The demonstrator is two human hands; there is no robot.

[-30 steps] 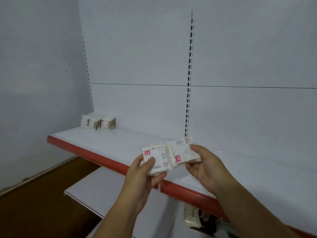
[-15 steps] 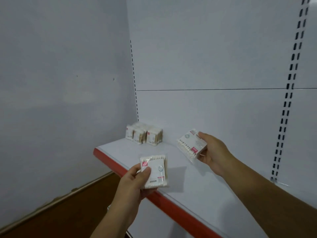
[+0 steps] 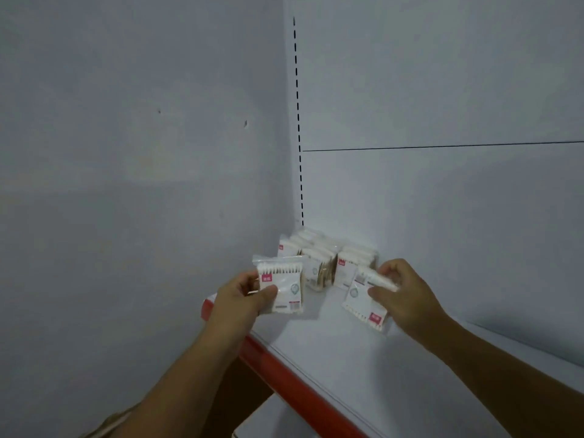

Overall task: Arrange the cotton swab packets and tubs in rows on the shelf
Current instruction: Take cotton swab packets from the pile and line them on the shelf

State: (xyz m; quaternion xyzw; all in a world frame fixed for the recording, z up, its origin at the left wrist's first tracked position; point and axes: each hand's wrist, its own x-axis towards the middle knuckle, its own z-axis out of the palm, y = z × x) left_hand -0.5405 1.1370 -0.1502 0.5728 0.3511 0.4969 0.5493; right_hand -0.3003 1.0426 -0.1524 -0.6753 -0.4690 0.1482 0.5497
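The left hand pinches a swab packet over the shelf's left end, near the red front edge, so a slip could drop it off the shelf. The right hand grips a second packet just in front of the standing packets in the back left corner, and a careless push could topple them. There is room to the right.

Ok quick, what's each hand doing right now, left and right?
Left hand: gripping a swab packet upright, thumb across its front.
Right hand: pinching a second swab packet, tilted, just in front of the stocked packets on the shelf.
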